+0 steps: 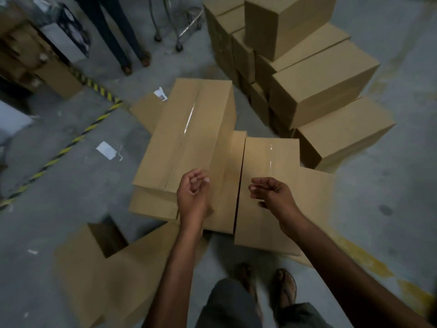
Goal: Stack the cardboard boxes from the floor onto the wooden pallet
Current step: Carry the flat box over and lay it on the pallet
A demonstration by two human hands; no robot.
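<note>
1. Your feet, in sandals, are standing on the grey floor at the bottom edge.
2. An open box is lying just to your left, its dark inside showing. No print is showing on it.
3. Your left hand is hovering with its fingers loosely curled and is gripping nothing. It is hanging over the near end of the long box.
4. Your right hand is also hanging slack, fingers half bent and empty, over the right box. You cannot tell whether either hand is touching cardboard.
5. The long box is resting on a lower box, and the right box is sitting just beside them. Clear tape is glinting along both top seams. All faces are showing plain brown, with no brand or writing.
6. A white scrap is lying on the floor to the left. A small label is peeking out beyond the long box, too blurred to read.
7. A yellow-and-black stripe is running across the floor on the left.
8. The stack of shut boxes is rising far right, several tiers high. What it is standing on is hidden.
9. Another person's legs are standing at the top, near a wheeled metal trolley.
</note>
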